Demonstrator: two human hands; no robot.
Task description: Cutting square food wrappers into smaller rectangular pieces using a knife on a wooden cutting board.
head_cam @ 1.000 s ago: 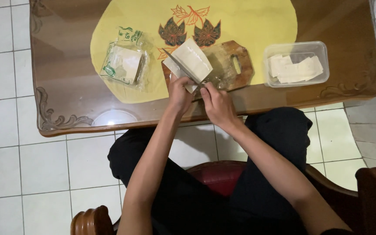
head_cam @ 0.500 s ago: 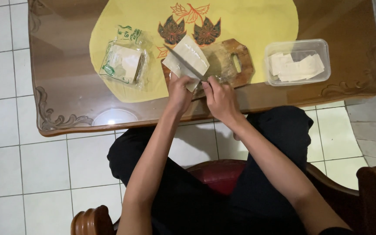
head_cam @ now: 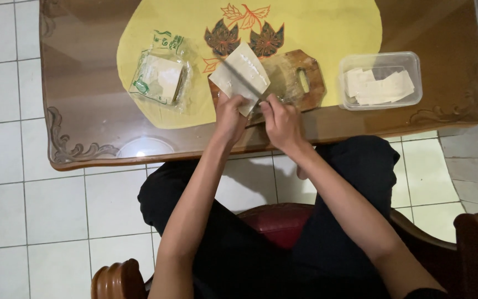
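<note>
At the left of the yellow mat (head_cam: 316,33) lies a clear plastic packet (head_cam: 160,79) of pale square sheets, untouched and well apart from the hands. Near the middle, the left hand (head_cam: 229,114) holds a pale square wrapper sheet (head_cam: 241,76) by its lower edge, fingers closed on it, lifting it tilted above the wooden cutting board (head_cam: 297,80). Just beside it, the right hand (head_cam: 280,119) pinches at the same lower corner, fingers together, apparently peeling one sheet away from a stack. This looks like the separating step; the next move likely calls for a gentle, even pull so the thin sheet does not tear. Further right on the counter (head_cam: 84,127), a clear plastic container (head_cam: 380,80) holds loose sheets.
</note>
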